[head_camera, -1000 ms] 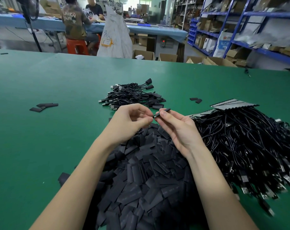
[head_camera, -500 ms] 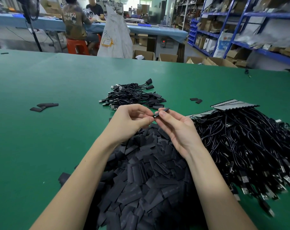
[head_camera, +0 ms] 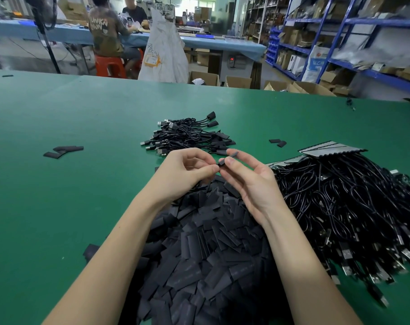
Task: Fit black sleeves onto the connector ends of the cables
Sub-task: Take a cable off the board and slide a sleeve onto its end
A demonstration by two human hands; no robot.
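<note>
My right hand (head_camera: 251, 181) pinches a black sleeve (head_camera: 229, 157) between thumb and forefinger, above the big heap of flat black sleeves (head_camera: 206, 254). My left hand (head_camera: 187, 172) meets it fingertip to fingertip, pinched on something small and black at the sleeve's near end; whether that is a cable end I cannot tell. A large tangle of black cables with metal connectors (head_camera: 344, 214) lies to the right. A smaller bundle of cables with sleeves on their ends (head_camera: 187, 136) lies just beyond my hands.
The green table (head_camera: 58, 195) carries a few stray sleeves at the left (head_camera: 63, 151) and two at the right (head_camera: 278, 142). Flat grey cards (head_camera: 328, 148) lie behind the cable tangle. People sit at a blue bench far back; shelving stands at the right.
Both hands stay together at the same spot. The right fingers have opened out a little around the sleeve; the piles have not moved.
</note>
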